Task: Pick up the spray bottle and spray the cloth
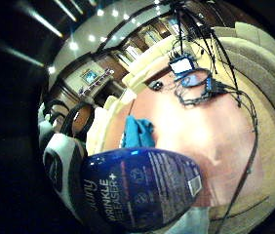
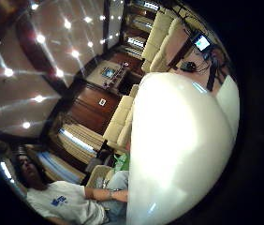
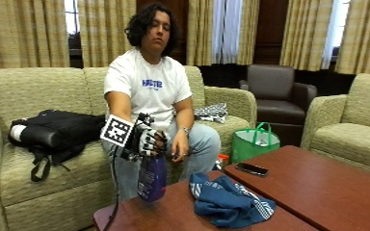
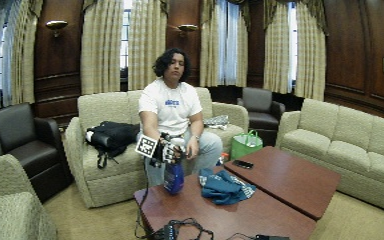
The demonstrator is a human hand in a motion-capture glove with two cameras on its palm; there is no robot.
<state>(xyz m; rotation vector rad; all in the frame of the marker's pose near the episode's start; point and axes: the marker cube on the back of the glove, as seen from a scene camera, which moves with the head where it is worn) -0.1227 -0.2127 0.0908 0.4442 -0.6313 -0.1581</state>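
Pickup is the step in hand: your gloved right hand has its fingers curled round the spray bottle's top near the table's front edge, so next aim at the cloth beside it.

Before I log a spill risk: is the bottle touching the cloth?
Apart. The outside view shows the bottle, gripped at its top by the right hand, standing on the table with bare wood between it and the cloth.
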